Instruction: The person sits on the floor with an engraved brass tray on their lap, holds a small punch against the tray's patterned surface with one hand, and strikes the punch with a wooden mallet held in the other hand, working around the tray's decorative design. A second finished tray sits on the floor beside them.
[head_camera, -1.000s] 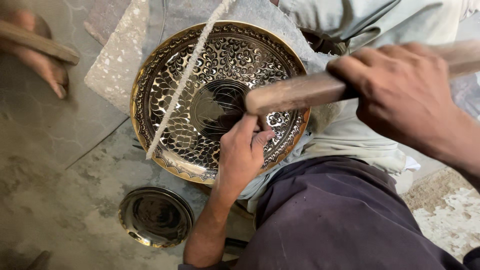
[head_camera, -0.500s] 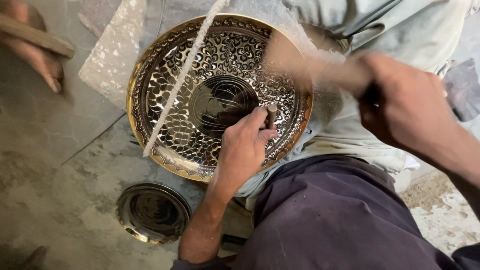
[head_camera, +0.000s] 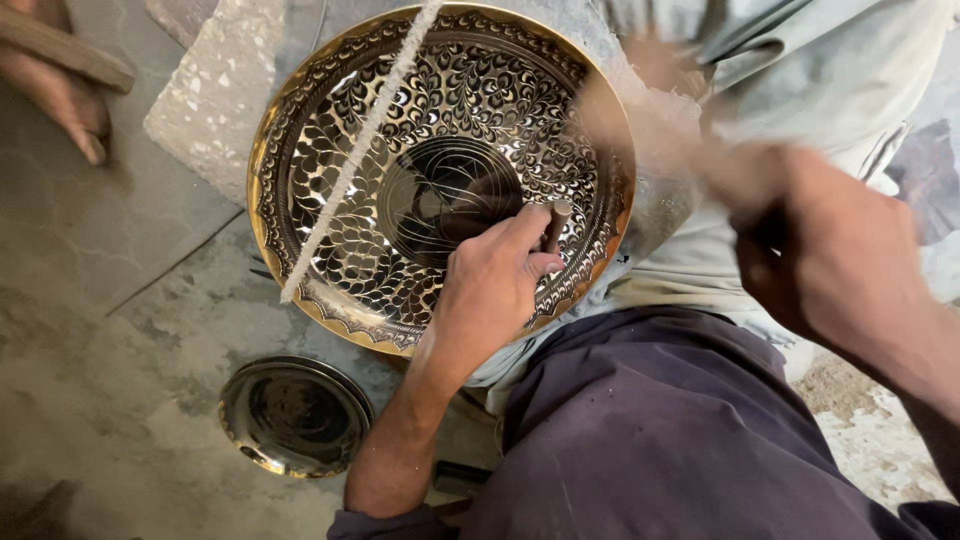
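Note:
A large round brass plate (head_camera: 330, 190) with dense engraved leaf patterns and a dark centre lies tilted in front of me. My left hand (head_camera: 495, 285) rests on its lower right part and grips a short metal chisel (head_camera: 556, 225) set against the engraved rim. My right hand (head_camera: 825, 250) holds a wooden mallet (head_camera: 650, 110), blurred by motion, above and right of the chisel. A white cord (head_camera: 360, 150) runs diagonally across the plate's left half.
A small round brass dish (head_camera: 295, 415) lies on the concrete floor below the plate. A stone slab (head_camera: 215, 95) sits behind the plate's left edge. Someone's foot in a sandal (head_camera: 55, 85) is at the top left. My dark-trousered leg (head_camera: 660, 440) fills the lower right.
The mallet in my right hand has swung from lying across the plate's rim upward and to the right, now blurred. My left hand keeps the chisel on the plate's rim.

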